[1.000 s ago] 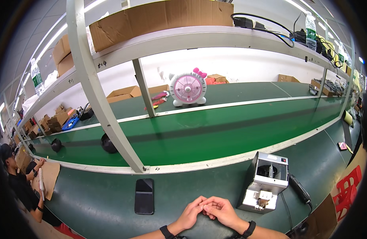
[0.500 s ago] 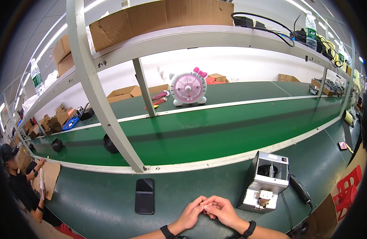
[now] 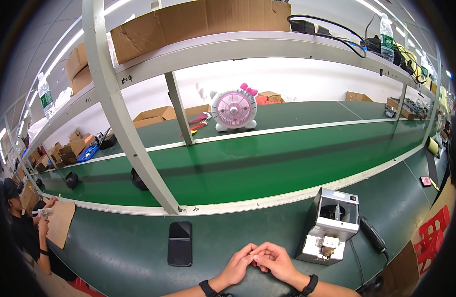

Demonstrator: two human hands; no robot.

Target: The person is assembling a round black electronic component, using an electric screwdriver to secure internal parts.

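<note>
My left hand (image 3: 238,265) and my right hand (image 3: 275,262) meet over the near edge of the dark green table (image 3: 134,247). Their fingers are curled and pressed against each other at the tips, and I see no object between them. A black band circles each wrist. Left of my hands a black smartphone (image 3: 180,244) lies flat, touched by neither. To the right stands a small grey metal machine (image 3: 329,225) with a red switch on top, apart from my right hand.
Beside the machine lies a black corded handheld tool (image 3: 373,234). Beyond a pale rail runs a green conveyor belt (image 3: 267,163) with black round parts (image 3: 71,180). A pink-and-white fan (image 3: 234,110) stands behind it. A shelf post (image 3: 129,114) rises at left. A co-worker (image 3: 25,232) sits far left.
My hands keep the same pose. The black round parts on the belt have shifted slightly right. At far left, the co-worker's hands have moved and the pale object in them has turned.
</note>
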